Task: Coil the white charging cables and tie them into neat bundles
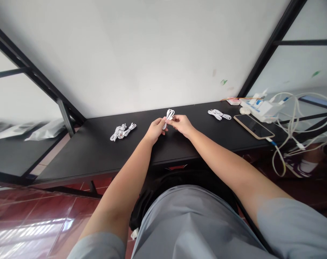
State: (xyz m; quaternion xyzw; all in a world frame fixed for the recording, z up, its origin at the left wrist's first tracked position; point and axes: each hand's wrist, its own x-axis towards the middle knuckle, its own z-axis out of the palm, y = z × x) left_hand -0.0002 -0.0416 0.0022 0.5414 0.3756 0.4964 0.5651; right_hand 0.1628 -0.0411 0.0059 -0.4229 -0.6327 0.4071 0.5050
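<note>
A white cable (pixel 170 114), folded into a small looped bundle, is held above the middle of the black table (pixel 96 151). My left hand (pixel 156 130) is closed round the lower part of the bundle. From the other side, my right hand (pixel 182 124) pinches it between thumb and fingers. My fingers hide part of the cable. To the left lies a small pile of white cable bundles (pixel 122 132). Another white cable bundle (pixel 219 114) rests to the right, near the back of the table.
A phone (pixel 253 126) lies on the right, plugged into a cable. Behind it, a white power strip (pixel 263 108) carries several chargers and loose cords. A white wall rises at the back; black metal frames (pixel 273 39) stand at both sides. A person's shoe (pixel 298 167) shows at the right.
</note>
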